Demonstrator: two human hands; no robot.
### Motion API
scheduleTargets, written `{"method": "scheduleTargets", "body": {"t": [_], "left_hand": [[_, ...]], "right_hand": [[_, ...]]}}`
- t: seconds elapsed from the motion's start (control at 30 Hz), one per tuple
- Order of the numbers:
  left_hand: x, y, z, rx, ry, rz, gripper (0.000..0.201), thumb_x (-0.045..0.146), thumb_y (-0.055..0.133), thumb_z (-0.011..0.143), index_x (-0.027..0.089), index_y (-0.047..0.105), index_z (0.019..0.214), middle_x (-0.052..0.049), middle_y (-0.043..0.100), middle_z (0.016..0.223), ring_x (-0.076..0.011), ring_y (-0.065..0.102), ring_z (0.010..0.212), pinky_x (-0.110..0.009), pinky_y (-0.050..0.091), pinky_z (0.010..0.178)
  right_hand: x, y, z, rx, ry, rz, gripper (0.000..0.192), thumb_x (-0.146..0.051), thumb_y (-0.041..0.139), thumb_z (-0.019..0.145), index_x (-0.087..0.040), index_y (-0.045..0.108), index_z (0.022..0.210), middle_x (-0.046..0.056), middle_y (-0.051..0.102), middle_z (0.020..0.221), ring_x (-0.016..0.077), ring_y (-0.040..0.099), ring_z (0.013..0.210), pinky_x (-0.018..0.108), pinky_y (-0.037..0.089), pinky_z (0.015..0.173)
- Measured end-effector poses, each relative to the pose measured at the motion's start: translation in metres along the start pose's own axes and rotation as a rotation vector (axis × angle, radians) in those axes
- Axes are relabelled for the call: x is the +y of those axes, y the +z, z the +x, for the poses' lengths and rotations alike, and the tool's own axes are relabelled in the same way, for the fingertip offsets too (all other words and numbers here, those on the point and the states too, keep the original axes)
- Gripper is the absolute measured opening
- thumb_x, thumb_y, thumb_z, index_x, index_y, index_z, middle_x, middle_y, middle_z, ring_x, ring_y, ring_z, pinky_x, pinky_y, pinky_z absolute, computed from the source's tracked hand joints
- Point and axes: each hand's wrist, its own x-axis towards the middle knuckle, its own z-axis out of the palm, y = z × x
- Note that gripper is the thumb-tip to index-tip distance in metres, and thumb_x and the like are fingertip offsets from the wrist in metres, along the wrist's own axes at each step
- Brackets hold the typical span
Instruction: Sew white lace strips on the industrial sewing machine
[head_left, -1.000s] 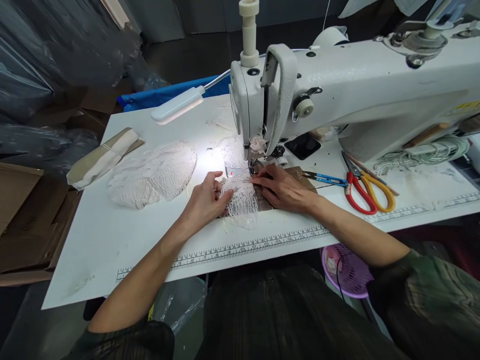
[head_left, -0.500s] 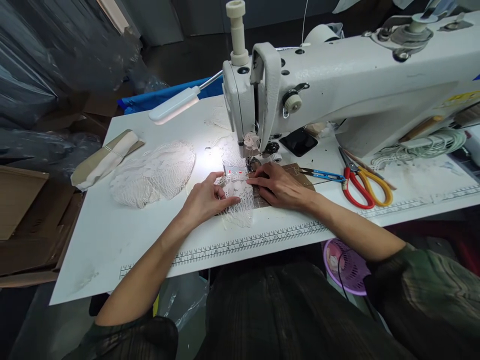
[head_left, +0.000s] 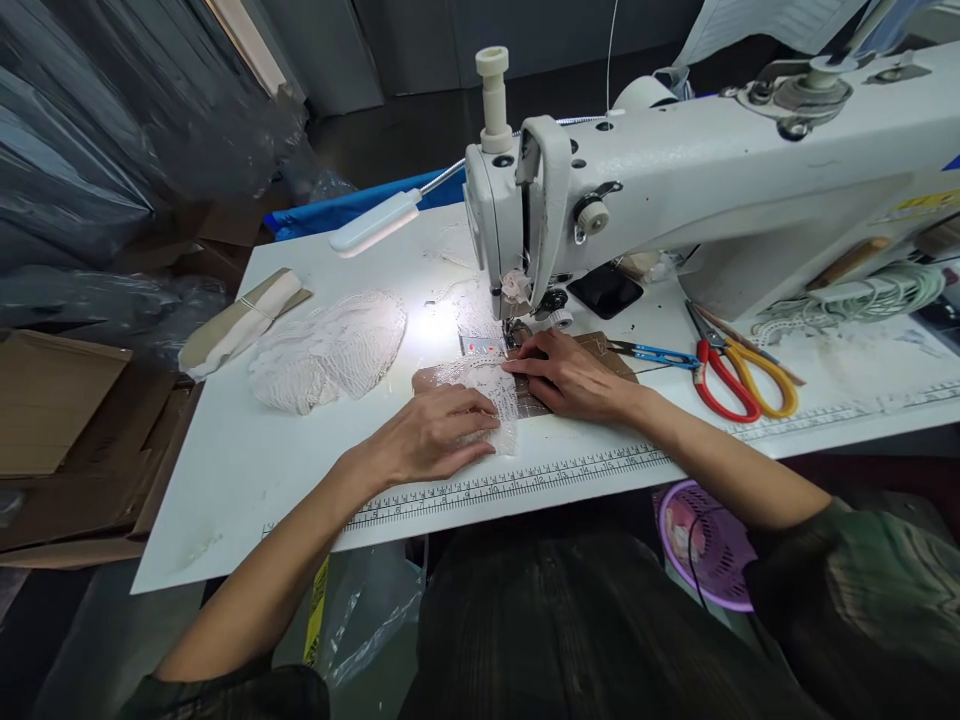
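Observation:
A piece of white lace (head_left: 491, 385) lies on a brown board at the sewing machine (head_left: 600, 200), just in front of the presser foot (head_left: 517, 332). My left hand (head_left: 431, 432) rests over the lace's near left part, fingers stretched out and fairly flat, gripping nothing visible. At the lace's right edge, close to the foot, my right hand (head_left: 574, 378) has its bent fingers closed on the lace. The brown board (head_left: 435, 378) shows on both sides of the lace. Under my right palm, the board is partly hidden.
More white lace (head_left: 330, 350) is heaped on the left of the table, beside a tied cloth bundle (head_left: 244, 320). Blue thread snips (head_left: 656, 354) and red-and-yellow-handled scissors (head_left: 739, 372) lie right of my right hand. A lit lamp (head_left: 375, 225) hangs left of the machine head.
My left hand has moved toward the table's front edge, its fingers going from a spread, curled pose to lying over the lace. My right hand stays at the lace edge. The view has shifted slightly.

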Motion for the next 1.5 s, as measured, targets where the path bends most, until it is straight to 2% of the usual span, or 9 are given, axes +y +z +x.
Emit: {"method": "scheduleTargets", "body": {"t": [0.07,0.3,0.53,0.7,0.87,1.07,1.37,1.5], "left_hand": [[-0.005,0.007,-0.001,0.001,0.054,-0.063,0.019,0.029,0.061,0.093,0.017,0.071,0.103,-0.010,0.072,0.104,-0.0198,0.069,0.094,-0.038,0.058,0.081],[-0.010,0.018,-0.002,0.109,0.043,-0.081,0.013,0.026,0.062,0.094,0.019,0.073,0.093,-0.009,0.074,0.097,-0.0185,0.070,0.087,-0.036,0.058,0.075],[-0.008,0.019,-0.002,0.182,0.036,-0.078,0.009,0.021,0.063,0.092,0.019,0.072,0.095,-0.009,0.074,0.101,-0.0182,0.069,0.088,-0.036,0.057,0.075],[-0.007,0.020,0.001,0.237,0.082,-0.091,0.007,0.015,0.066,0.089,0.017,0.071,0.093,-0.009,0.074,0.098,-0.0177,0.069,0.085,-0.034,0.057,0.072],[-0.008,0.023,0.001,0.203,0.082,-0.082,0.007,0.020,0.068,0.088,0.017,0.070,0.095,-0.008,0.074,0.098,-0.0177,0.069,0.085,-0.035,0.057,0.073],[-0.009,0.022,0.002,0.213,0.121,-0.023,0.008,0.015,0.068,0.088,0.017,0.068,0.095,-0.008,0.074,0.097,-0.0170,0.068,0.081,-0.034,0.055,0.069],[-0.009,0.022,0.001,0.258,0.112,0.001,0.007,0.015,0.067,0.089,0.017,0.067,0.095,-0.007,0.074,0.097,-0.0179,0.070,0.083,-0.034,0.056,0.070],[-0.011,0.023,0.001,0.273,0.130,-0.015,0.008,0.014,0.069,0.087,0.017,0.067,0.095,-0.007,0.075,0.096,-0.0177,0.070,0.083,-0.034,0.056,0.069]], "right_hand": [[0.000,-0.001,0.004,-0.020,0.009,0.001,0.037,-0.021,0.043,0.095,-0.025,0.066,0.124,0.011,0.060,0.107,0.0264,0.054,0.103,0.046,0.049,0.094],[0.000,0.001,0.015,-0.093,0.035,-0.127,0.041,-0.021,0.043,0.092,-0.024,0.063,0.127,0.014,0.059,0.107,0.0282,0.052,0.098,0.049,0.049,0.090],[0.007,-0.012,0.004,-0.065,0.032,0.131,0.042,-0.019,0.043,0.093,-0.023,0.064,0.129,0.010,0.061,0.105,0.0210,0.058,0.094,0.040,0.052,0.089],[0.008,-0.006,-0.005,-0.013,-0.003,0.195,0.039,-0.016,0.047,0.091,-0.022,0.070,0.122,0.011,0.060,0.108,0.0206,0.058,0.097,0.039,0.052,0.088],[0.006,0.000,-0.005,-0.015,-0.028,0.118,0.037,-0.016,0.049,0.090,-0.021,0.069,0.121,0.012,0.058,0.108,0.0237,0.055,0.101,0.043,0.051,0.090],[-0.004,0.001,-0.007,-0.018,0.014,-0.029,0.035,-0.018,0.047,0.092,-0.021,0.066,0.121,0.014,0.057,0.108,0.0273,0.051,0.104,0.047,0.049,0.091],[0.006,0.006,-0.012,0.071,0.029,0.191,0.045,-0.012,0.045,0.090,-0.023,0.064,0.129,0.010,0.057,0.107,0.0213,0.056,0.100,0.043,0.050,0.094],[0.005,0.004,-0.012,0.066,0.002,0.202,0.042,-0.013,0.046,0.090,-0.023,0.068,0.124,0.010,0.057,0.107,0.0214,0.055,0.100,0.043,0.050,0.093]]}}
